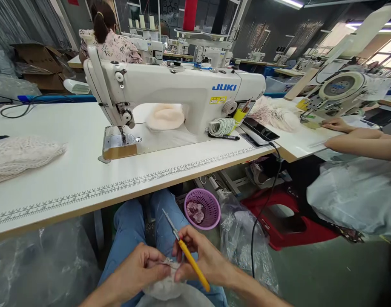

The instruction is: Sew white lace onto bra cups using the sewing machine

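Note:
Low over my lap, my left hand (141, 266) pinches a small piece of white lacy fabric (165, 283). My right hand (202, 256) is closed beside it, gripping a yellow-handled tool (187, 253) whose thin metal tip points up and to the left. Fingers of both hands meet at the fabric's top edge. My legs in blue jeans (131, 221) lie beneath.
A white JUKI sewing machine (170, 98) stands on the white table (70, 170) in front. White lace pile (16, 155) at left. A purple basket (203, 209) and red stool (288, 217) sit on the floor. Another person's arm (358, 143) rests on the right table.

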### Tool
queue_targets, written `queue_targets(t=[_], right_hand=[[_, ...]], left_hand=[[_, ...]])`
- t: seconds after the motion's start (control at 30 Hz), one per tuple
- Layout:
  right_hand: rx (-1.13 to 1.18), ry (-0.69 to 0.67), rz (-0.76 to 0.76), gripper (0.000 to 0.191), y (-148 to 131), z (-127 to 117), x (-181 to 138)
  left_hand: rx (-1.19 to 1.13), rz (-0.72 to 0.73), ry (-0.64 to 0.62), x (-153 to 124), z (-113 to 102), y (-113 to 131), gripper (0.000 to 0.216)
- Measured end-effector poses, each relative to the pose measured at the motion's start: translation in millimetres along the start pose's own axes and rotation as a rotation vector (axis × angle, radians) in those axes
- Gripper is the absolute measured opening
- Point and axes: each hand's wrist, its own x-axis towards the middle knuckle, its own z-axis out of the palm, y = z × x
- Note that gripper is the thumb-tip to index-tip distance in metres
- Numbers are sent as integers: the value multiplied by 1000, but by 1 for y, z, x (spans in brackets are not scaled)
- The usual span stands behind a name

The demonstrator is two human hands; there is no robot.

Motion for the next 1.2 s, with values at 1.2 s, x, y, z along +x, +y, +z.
queue_targets(t=[1.2], right_hand=[[-840,-128,80,39,3,-33,-27]], left_hand=[[-135,-21,-29,-4,-13,-6,52]])
